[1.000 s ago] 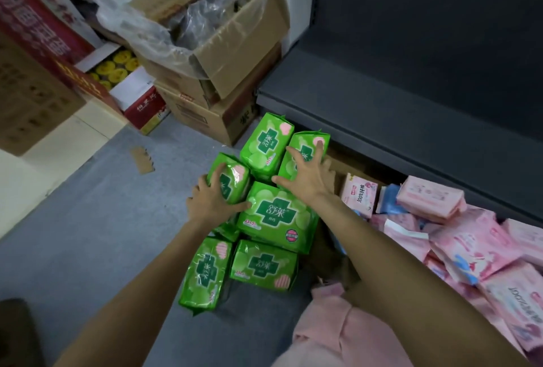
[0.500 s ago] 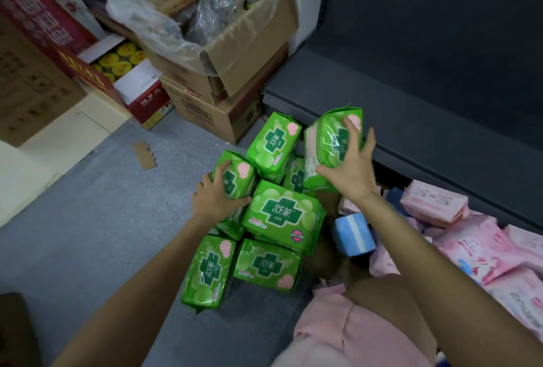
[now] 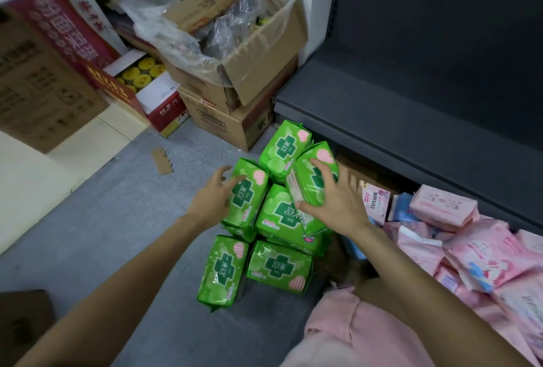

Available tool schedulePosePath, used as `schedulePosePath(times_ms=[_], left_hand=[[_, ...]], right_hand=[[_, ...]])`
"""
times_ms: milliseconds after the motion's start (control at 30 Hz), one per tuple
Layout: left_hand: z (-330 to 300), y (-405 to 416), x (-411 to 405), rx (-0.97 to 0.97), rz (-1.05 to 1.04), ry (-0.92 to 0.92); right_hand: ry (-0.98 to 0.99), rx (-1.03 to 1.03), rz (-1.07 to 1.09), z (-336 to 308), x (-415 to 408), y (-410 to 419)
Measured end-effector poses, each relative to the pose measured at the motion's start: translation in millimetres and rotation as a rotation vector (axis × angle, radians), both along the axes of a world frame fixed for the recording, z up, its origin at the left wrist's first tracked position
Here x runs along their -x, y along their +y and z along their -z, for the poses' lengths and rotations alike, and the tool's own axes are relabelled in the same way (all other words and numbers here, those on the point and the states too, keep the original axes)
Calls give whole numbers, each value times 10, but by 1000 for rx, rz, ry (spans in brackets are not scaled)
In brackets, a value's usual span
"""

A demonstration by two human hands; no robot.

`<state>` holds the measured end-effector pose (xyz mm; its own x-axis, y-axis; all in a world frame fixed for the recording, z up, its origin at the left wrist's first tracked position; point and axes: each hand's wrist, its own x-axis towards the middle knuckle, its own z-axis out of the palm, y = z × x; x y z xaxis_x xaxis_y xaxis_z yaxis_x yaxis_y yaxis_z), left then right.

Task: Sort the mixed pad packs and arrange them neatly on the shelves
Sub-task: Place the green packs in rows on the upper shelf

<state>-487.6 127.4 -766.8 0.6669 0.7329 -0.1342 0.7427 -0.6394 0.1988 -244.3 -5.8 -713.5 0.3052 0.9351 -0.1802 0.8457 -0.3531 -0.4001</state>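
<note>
— What were the green packs (image 3: pixel 280 213) like?
— Glossy plastic pillows, six counted, bunched on the grey floor (image 3: pixel 102 234) beside the dark metal shelf (image 3: pixel 411 119).
— And the hands?
— The right hand (image 3: pixel 338 199) gripped one tilted green pack (image 3: pixel 311 178) atop the cluster. The left hand (image 3: pixel 213 199) had its fingers spread loose against the upright pack (image 3: pixel 246 193) just left of it.
— Anything else?
— Soft pink packs (image 3: pixel 484 255) heaped to the right; two stacked cardboard boxes (image 3: pixel 235 96) behind

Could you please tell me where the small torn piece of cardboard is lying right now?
The cardboard scrap lies flat on the grey floor, left of the green pad packs and just in front of the red carton.
</note>
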Motion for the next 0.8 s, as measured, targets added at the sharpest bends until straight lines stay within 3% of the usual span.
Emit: schedulePosePath(times_ms=[133,333,467,633,800], left_hand=[[18,274,137,-283,642,381],[-29,454,-201,-433,1001,578],[-192,505,-103,-339,854,585],[-661,541,262,-312,683,133],[-1395,543,91,-403,479,-111]], right_hand=[[-23,-40,-2,28,25,-4],[-5,9,47,7,42,25],[17,-33,111,-34,38,57],[258,-192,243,-290,-55,50],[185,-306,151,-870,-223,2]])
